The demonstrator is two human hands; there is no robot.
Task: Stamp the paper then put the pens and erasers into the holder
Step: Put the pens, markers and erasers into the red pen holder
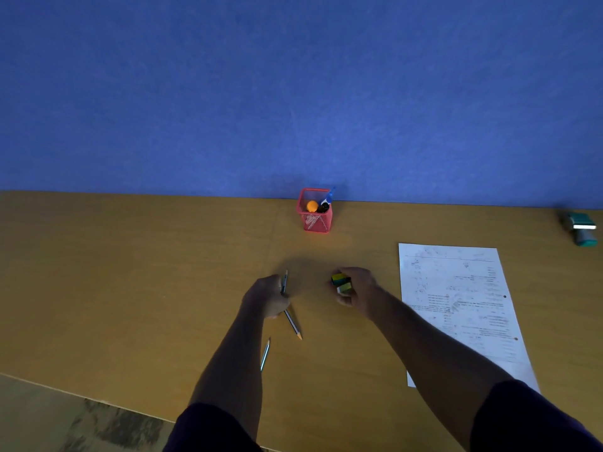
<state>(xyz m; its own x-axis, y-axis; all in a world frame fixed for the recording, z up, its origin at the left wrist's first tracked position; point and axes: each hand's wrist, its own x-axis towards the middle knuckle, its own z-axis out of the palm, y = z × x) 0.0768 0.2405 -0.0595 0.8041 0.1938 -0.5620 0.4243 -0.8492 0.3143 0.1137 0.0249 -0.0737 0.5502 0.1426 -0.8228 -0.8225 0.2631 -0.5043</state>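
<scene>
My left hand [268, 298] is closed around two pencils [292, 322]; one points up past my fingers, the other slants down to the right with its tip near the table. A third pencil [265, 354] lies on the table beside my left forearm. My right hand [357, 288] grips a small stack of erasers [341, 282], yellow, green and white. The red mesh holder [314, 220] stands at the back by the wall, with a blue-capped pen and an orange item inside. The printed paper [456, 298] lies to the right of my right arm.
A green stamp [580, 228] rests at the far right near the wall. The wooden table [130, 272] ends at a blue wall behind. Its front edge runs diagonally at lower left, with floor below.
</scene>
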